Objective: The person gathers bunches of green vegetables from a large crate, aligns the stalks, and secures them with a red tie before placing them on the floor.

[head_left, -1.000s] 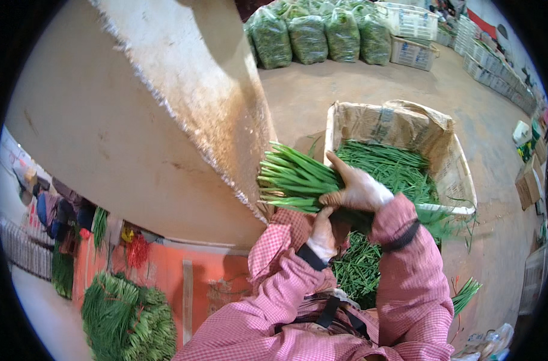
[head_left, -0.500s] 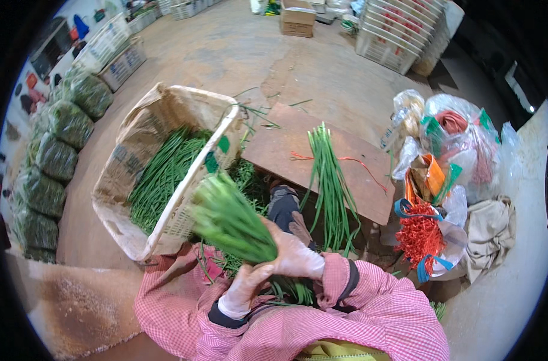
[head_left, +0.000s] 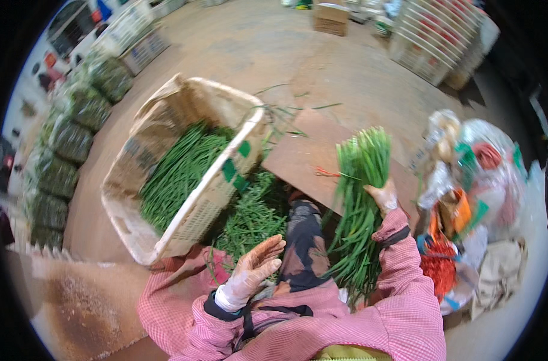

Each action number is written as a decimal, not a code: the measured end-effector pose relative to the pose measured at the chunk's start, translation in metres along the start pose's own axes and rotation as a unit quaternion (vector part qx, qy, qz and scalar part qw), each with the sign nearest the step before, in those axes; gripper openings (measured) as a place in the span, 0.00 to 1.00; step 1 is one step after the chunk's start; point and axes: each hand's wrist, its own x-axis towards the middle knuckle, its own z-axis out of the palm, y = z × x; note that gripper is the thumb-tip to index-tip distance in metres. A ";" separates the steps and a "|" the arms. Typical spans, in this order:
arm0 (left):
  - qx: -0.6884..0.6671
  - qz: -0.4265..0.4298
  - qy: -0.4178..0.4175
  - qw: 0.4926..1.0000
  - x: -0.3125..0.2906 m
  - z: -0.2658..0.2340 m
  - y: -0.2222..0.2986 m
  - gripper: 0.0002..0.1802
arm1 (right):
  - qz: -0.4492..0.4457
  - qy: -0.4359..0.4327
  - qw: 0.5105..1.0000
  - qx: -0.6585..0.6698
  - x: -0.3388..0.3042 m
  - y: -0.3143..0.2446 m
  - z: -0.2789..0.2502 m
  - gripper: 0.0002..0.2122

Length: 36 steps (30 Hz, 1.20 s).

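My right hand [head_left: 383,197], in a thin pale glove, grips a thick bunch of long green chives [head_left: 364,159] near its paler ends. The bunch lies over a flat brown board [head_left: 298,153], its leaves hanging toward my lap. An orange-red tie [head_left: 327,172] shows at the bunch's left edge. Whatever lies beneath the bunch is hidden. My left hand [head_left: 254,272], gloved too, is held above my lap with its fingers stretched and nothing in it. Beyond it is a heap of loose green leaves [head_left: 256,210].
At the left, a white plastic crate [head_left: 190,218] lined with brown sheeting holds more chives [head_left: 181,174]. A bundle of red ties [head_left: 436,271] and plastic bags [head_left: 490,174] sit at the right. Packed green bags [head_left: 72,141] line the far left; stacked crates [head_left: 430,45] stand far right.
The chive bunch has moved from above my lap rightward onto the board, over the chives lying there. My left hand has let go of it; my right hand still grips it. The view has shifted slightly.
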 end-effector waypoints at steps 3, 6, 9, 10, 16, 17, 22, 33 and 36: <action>0.053 0.047 0.059 0.996 0.005 -0.037 0.020 0.30 | 0.014 -0.016 0.978 -0.207 0.015 0.051 0.037 0.44; 0.093 0.117 0.160 0.976 0.011 -0.092 0.056 0.28 | -0.004 -0.051 0.997 -0.065 0.027 0.062 0.020 0.48; 0.096 0.148 0.264 0.948 0.025 -0.169 0.085 0.27 | 0.055 -0.081 0.920 -0.380 0.031 -0.053 0.002 0.51; 0.130 0.156 0.262 0.944 0.043 -0.196 0.091 0.26 | -0.074 0.079 0.924 -0.367 0.052 -0.010 -0.023 0.50; 0.506 0.089 0.325 0.794 0.164 -0.335 0.087 0.36 | -0.267 -0.014 0.963 -0.020 0.076 -0.207 0.111 0.25; 0.572 0.093 0.332 0.744 0.184 -0.352 0.086 0.37 | -0.327 -0.033 0.944 -0.027 0.077 -0.237 0.143 0.24; 0.651 0.083 0.340 0.674 0.274 -0.458 0.068 0.36 | -0.382 -0.143 0.912 0.048 0.096 -0.278 0.271 0.23; 0.748 -0.124 0.319 0.569 0.363 -0.553 0.080 0.39 | -0.331 -0.286 0.871 -0.222 0.129 -0.310 0.331 0.12; 0.713 -0.100 0.312 0.620 0.378 -0.568 0.070 0.33 | -0.309 -0.395 0.835 -0.226 0.156 -0.334 0.397 0.14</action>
